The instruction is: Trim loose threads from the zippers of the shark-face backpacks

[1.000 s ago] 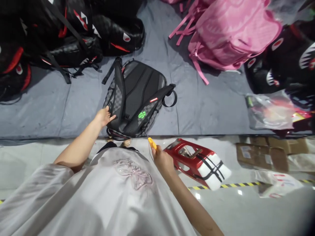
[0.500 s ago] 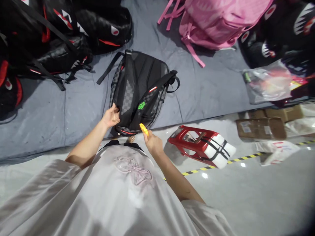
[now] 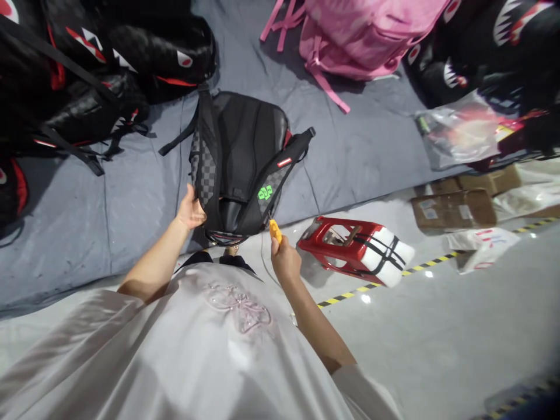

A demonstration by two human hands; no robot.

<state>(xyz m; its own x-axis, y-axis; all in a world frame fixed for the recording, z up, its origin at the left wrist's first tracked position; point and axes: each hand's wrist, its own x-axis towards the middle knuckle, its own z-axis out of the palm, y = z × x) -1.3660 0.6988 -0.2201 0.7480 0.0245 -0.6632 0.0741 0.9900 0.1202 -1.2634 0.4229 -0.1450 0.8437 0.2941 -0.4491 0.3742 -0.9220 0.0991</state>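
Observation:
A black and grey checked backpack [image 3: 251, 151] lies with its padded back panel up and its shoulder straps spread. One strap bears a bright green patch [image 3: 265, 192] and a small red label. At the bag's lower left edge, my left hand [image 3: 191, 211] rests open, thumb apart and fingers against the side; their tips are partly hard to make out. My right hand [image 3: 286, 261] is closed around a small yellow-handled tool [image 3: 275, 231] with a thin dark tip. That tip points up beside the bag's lower right edge.
The backpack lies on a grey cloth-covered surface [image 3: 363, 146]. Black shark-face bags [image 3: 184, 52] lie left and far right, with a pink backpack [image 3: 363, 41] at the back. A red stool-like frame with white padding [image 3: 387, 256] stands on the floor, near cardboard boxes [image 3: 455, 209].
My right hand has moved right with the yellow tool, off the strap to the bag's lower right edge. The straps now lie farther apart, baring more back panel. My left hand stays at the left edge.

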